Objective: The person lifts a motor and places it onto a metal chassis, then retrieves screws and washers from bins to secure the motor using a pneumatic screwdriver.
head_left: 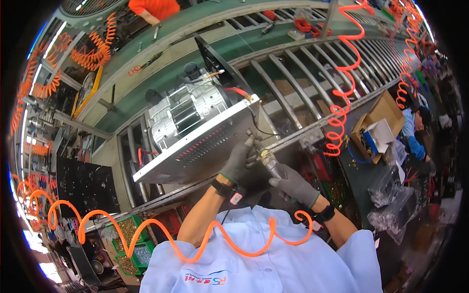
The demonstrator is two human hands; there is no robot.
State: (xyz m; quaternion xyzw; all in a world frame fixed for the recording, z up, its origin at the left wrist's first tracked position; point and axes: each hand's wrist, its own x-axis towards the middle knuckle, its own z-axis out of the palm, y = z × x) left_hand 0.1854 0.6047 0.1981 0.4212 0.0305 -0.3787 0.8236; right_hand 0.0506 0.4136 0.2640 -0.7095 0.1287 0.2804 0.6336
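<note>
Both my hands wear grey gloves. My left hand (238,161) is closed beside the slanted metal panel (210,154), its fingertips at a small metal fitting (249,132); what they pinch is too small to make out. My right hand (297,186) is wrapped round a silver air driver (269,163) with a brass-coloured front, pointing toward the left hand. The panel has slots and a white edge, and tilts toward me. Behind it sits a silver twin-cylinder compressor (188,110) with black caps and a red hose (238,91). A black plate (220,61) stands upright at its far side.
A roller conveyor (298,85) runs beneath the unit. An orange coiled hose (195,254) crosses before my chest; another red coil (342,97) hangs at right. Green bins (128,234) of small hardware stand at lower left. An open carton (376,122) lies right. Other people work nearby.
</note>
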